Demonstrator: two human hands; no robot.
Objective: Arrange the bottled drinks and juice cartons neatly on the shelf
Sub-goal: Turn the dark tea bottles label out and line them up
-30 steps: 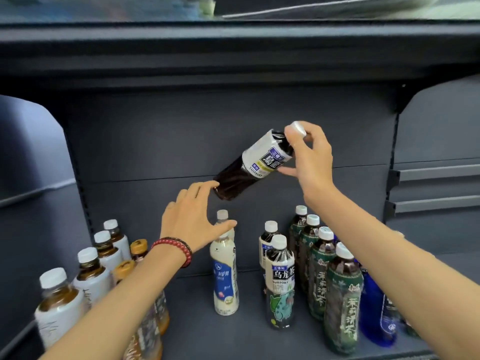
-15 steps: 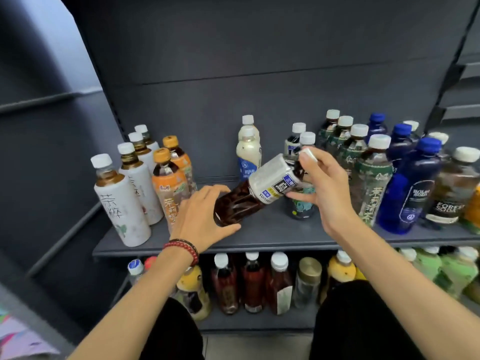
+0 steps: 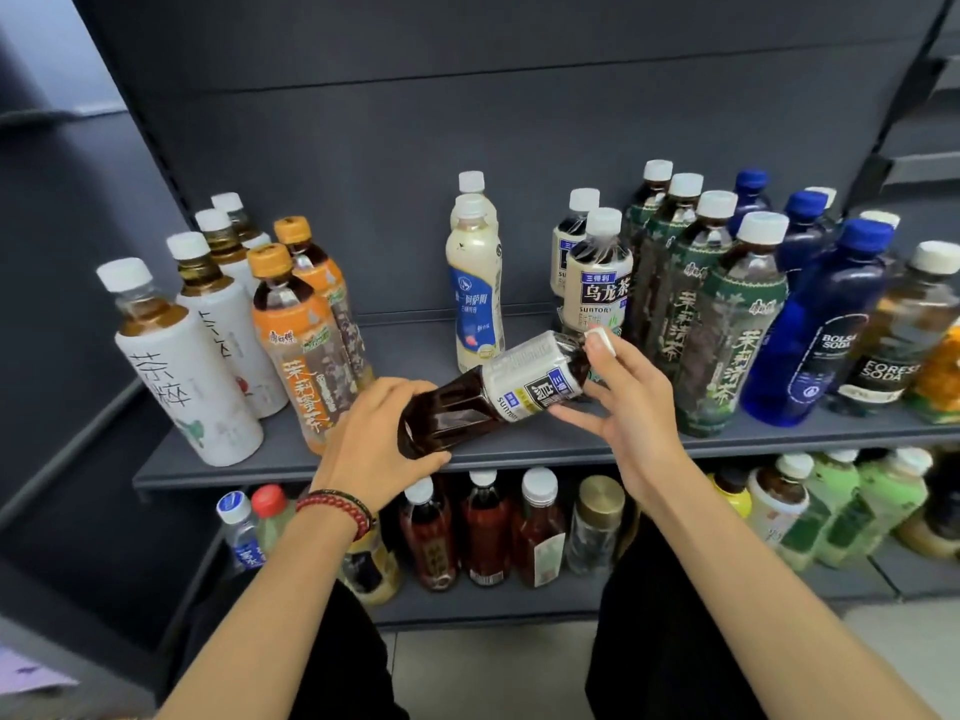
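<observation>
The oolong bottle (image 3: 498, 397) lies tilted: base low-left, gripped by the left hand (image 3: 374, 439), cap up-right, pinched in the right hand (image 3: 628, 402) fingers.

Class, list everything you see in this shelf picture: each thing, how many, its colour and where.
Held tea bottle: one, dark, tilted over shelf.
White-label bottles: four, white, shelf left.
Orange-cap bottles: two, orange, beside them.
Milky bottles: two, cream, centre.
Upright oolong bottles: two, dark, centre-right.
Green-label bottles: four, green, further right.
Blue bottles: three, blue, right.
Soda bottle: one, brownish, far right.
Lower-shelf bottles: uncounted, mixed, below.
Left hand: grips held bottle's base.
Right hand: pinches its cap end.
</observation>
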